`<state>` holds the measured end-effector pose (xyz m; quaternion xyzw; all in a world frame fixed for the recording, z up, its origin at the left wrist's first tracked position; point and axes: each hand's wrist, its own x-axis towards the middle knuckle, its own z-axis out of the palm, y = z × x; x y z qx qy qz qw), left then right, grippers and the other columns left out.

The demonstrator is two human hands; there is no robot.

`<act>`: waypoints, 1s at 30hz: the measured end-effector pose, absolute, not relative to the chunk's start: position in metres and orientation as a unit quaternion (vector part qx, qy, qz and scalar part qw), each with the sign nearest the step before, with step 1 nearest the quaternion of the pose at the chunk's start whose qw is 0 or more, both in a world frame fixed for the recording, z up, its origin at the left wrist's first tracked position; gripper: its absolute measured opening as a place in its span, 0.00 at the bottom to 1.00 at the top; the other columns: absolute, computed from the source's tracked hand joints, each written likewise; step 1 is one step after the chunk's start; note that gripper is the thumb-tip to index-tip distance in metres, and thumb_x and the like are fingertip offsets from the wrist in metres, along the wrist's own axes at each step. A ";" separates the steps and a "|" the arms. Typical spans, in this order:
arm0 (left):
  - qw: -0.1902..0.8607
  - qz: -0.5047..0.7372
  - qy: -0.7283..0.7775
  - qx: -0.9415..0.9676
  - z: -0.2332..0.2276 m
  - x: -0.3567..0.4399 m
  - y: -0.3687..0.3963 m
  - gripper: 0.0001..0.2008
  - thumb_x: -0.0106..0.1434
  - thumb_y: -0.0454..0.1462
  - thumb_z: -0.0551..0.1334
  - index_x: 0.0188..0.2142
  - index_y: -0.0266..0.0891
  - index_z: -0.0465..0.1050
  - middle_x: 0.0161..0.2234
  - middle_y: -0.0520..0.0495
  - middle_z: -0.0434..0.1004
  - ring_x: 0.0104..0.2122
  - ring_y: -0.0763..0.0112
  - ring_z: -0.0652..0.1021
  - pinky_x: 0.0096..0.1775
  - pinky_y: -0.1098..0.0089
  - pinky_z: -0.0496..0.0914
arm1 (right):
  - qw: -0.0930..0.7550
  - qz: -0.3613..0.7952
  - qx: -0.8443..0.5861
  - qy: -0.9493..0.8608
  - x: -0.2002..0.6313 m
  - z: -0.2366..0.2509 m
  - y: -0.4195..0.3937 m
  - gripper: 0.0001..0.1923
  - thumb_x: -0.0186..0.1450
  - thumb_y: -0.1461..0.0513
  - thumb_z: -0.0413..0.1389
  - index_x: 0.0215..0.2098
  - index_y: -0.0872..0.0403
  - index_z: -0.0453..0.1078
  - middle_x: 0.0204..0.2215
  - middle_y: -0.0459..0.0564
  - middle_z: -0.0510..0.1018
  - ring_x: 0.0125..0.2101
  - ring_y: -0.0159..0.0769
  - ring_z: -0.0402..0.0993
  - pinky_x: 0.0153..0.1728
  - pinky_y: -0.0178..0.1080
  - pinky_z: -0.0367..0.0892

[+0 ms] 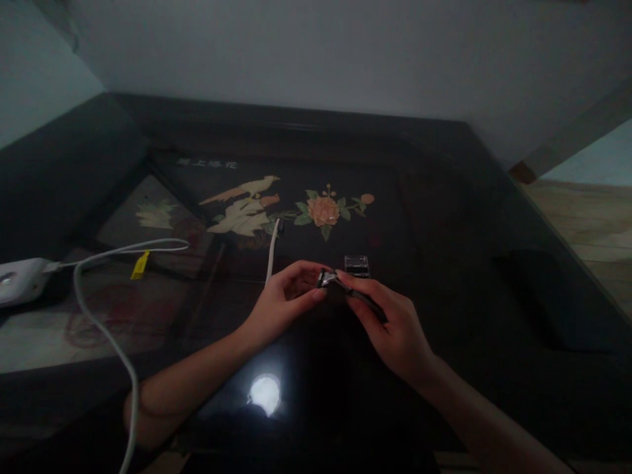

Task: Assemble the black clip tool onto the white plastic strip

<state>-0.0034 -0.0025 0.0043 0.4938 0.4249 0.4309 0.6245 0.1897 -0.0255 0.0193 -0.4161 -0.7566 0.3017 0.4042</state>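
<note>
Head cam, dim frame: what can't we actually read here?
- Dark-handled tool with silvery head: dim light and both hands cover it, so its type is unclear.
- Left hand fingertips at the head: exact contact too small to tell.
- Right hand hides the handle's lower end.
- Clear small case: contents too small.
- White cable: runs off the bottom edge.
- White device: cut by the left edge.
- Table inscription: too blurred.

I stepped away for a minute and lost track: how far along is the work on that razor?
Done: the small clear case lies on the dark glass table, apart from the hands. In hand: the right hand grips the razor by its dark handle, and the left hand pinches its metallic head. Left: the hands are not yet off the razor; whether the head is seated is unclear.
</note>
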 end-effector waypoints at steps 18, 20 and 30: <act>0.651 0.458 0.380 0.471 0.004 -0.003 -0.005 0.17 0.52 0.39 0.72 0.39 0.36 0.73 0.34 0.49 0.77 0.34 0.71 0.76 0.39 0.72 0.70 | 0.366 0.259 -0.420 -0.789 0.195 0.023 -0.030 0.19 0.71 0.67 0.48 0.58 0.52 0.69 0.35 0.50 0.80 0.30 0.31 0.76 0.32 0.34 0.71; 0.653 0.463 0.373 0.469 0.004 -0.003 -0.005 0.17 0.53 0.39 0.73 0.40 0.36 0.74 0.35 0.48 0.78 0.35 0.71 0.77 0.39 0.72 0.71 | 0.371 0.255 -0.414 -0.791 0.194 0.023 -0.030 0.19 0.71 0.68 0.48 0.58 0.53 0.69 0.35 0.50 0.79 0.30 0.31 0.76 0.32 0.34 0.71; 0.654 0.478 0.356 0.465 0.003 -0.004 -0.006 0.17 0.55 0.40 0.72 0.45 0.39 0.78 0.40 0.46 0.81 0.39 0.69 0.78 0.42 0.73 0.72 | 0.406 0.277 -0.424 -0.761 0.196 0.026 -0.028 0.19 0.70 0.68 0.50 0.57 0.49 0.67 0.48 0.49 0.80 0.46 0.34 0.77 0.45 0.35 0.72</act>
